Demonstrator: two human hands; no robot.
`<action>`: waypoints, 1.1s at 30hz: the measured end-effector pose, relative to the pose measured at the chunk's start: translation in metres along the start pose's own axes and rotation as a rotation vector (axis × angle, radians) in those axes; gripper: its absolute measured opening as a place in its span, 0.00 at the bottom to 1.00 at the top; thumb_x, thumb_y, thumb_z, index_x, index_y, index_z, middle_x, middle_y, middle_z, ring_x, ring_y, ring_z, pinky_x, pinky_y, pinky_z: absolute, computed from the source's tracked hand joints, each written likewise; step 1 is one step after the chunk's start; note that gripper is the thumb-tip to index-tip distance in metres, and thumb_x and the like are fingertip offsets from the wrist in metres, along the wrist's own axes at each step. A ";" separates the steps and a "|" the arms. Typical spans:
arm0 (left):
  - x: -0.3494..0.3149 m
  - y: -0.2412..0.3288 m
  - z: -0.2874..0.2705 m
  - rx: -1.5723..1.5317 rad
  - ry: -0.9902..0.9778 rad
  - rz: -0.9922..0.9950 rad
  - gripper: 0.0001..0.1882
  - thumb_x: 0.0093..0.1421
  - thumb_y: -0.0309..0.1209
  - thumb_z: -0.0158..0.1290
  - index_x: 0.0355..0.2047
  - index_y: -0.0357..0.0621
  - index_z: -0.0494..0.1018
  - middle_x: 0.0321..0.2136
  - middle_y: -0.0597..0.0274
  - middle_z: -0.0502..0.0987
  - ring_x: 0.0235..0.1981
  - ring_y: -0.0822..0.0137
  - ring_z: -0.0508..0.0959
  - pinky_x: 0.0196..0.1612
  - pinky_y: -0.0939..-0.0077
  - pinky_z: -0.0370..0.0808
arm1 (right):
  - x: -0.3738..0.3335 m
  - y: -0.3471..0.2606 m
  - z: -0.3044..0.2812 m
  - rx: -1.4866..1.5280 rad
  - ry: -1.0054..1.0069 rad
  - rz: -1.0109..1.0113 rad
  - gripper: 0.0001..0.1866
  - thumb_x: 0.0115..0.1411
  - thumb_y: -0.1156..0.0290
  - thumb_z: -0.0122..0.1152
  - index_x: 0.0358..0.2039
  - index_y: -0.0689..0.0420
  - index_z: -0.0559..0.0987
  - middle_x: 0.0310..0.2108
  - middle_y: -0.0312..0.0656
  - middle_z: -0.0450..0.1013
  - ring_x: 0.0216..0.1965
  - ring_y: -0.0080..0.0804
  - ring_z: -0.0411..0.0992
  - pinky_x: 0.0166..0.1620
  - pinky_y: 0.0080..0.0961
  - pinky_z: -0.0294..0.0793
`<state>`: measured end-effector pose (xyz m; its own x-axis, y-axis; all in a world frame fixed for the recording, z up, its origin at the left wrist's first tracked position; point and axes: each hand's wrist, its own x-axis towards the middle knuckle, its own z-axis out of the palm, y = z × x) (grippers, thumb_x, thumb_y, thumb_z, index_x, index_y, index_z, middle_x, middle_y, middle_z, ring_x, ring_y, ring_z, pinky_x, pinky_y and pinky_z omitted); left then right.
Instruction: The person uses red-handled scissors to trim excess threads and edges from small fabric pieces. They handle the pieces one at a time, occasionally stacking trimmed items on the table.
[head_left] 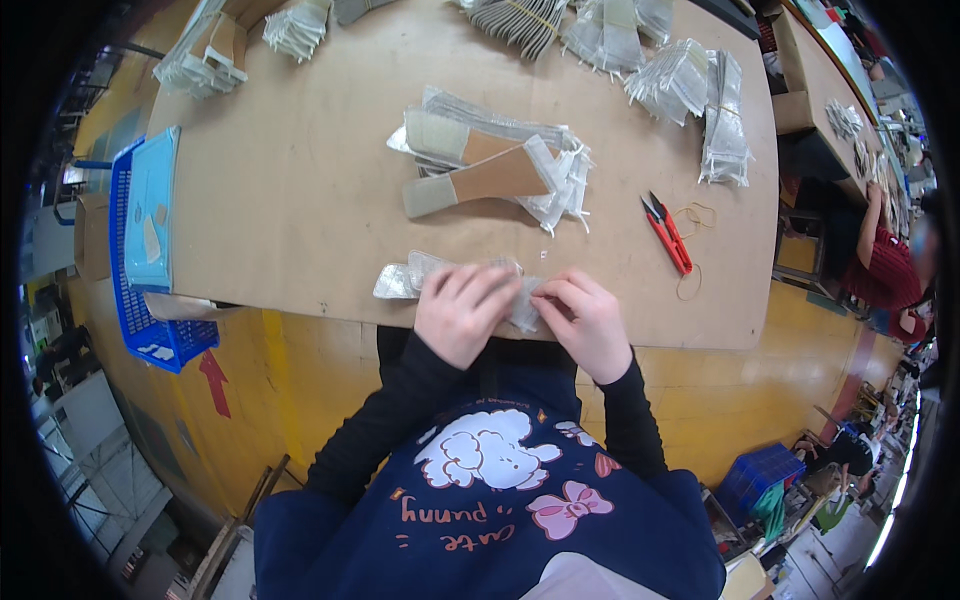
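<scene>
At the table's near edge lies a grey fabric piece (398, 281) with a shiny silvery end. My left hand (463, 314) is closed over its middle, fingers bent and slightly blurred. My right hand (584, 316) pinches its pale, thin right end between thumb and fingertips; the hands hide much of the piece. Just beyond them rests a loose stack of similar pieces (500, 183), wide at one end, with tan and grey faces and white ties at the right. Red-handled thread snips (668, 235) lie to the right, beside a thin yellow rubber band (696, 216).
Several bundles of such pieces (668, 82) line the table's far side. A blue basket (130, 262) with a light-blue tray (152, 215) hangs at the left edge. Another person (888, 265) sits at a neighbouring table on the right.
</scene>
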<state>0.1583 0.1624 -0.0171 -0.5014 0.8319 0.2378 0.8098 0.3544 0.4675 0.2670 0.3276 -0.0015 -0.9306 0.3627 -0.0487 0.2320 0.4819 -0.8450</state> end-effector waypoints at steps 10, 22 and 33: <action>0.012 -0.002 0.013 -0.087 0.017 -0.158 0.19 0.50 0.34 0.63 0.45 0.57 0.81 0.46 0.74 0.78 0.48 0.64 0.72 0.52 0.66 0.64 | 0.005 0.012 0.013 -0.139 0.093 -0.007 0.03 0.56 0.75 0.64 0.31 0.59 0.79 0.30 0.43 0.73 0.30 0.41 0.75 0.32 0.33 0.74; 0.011 -0.005 0.007 -0.162 -0.107 -0.209 0.21 0.50 0.36 0.63 0.46 0.56 0.81 0.50 0.73 0.75 0.51 0.62 0.69 0.54 0.64 0.62 | 0.013 0.003 0.010 -0.573 -0.118 -0.214 0.06 0.55 0.73 0.62 0.33 0.56 0.75 0.29 0.37 0.69 0.29 0.30 0.74 0.28 0.28 0.74; 0.010 -0.007 0.009 -0.162 -0.087 -0.201 0.21 0.49 0.38 0.63 0.46 0.57 0.82 0.50 0.75 0.75 0.50 0.63 0.69 0.53 0.66 0.61 | 0.015 0.011 0.004 -0.303 -0.115 -0.125 0.06 0.56 0.73 0.62 0.34 0.55 0.75 0.29 0.39 0.68 0.30 0.34 0.73 0.29 0.29 0.74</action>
<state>0.1505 0.1721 -0.0259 -0.6135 0.7877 0.0561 0.6340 0.4489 0.6297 0.2542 0.3348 -0.0136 -0.9789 0.2021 -0.0286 0.1715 0.7379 -0.6527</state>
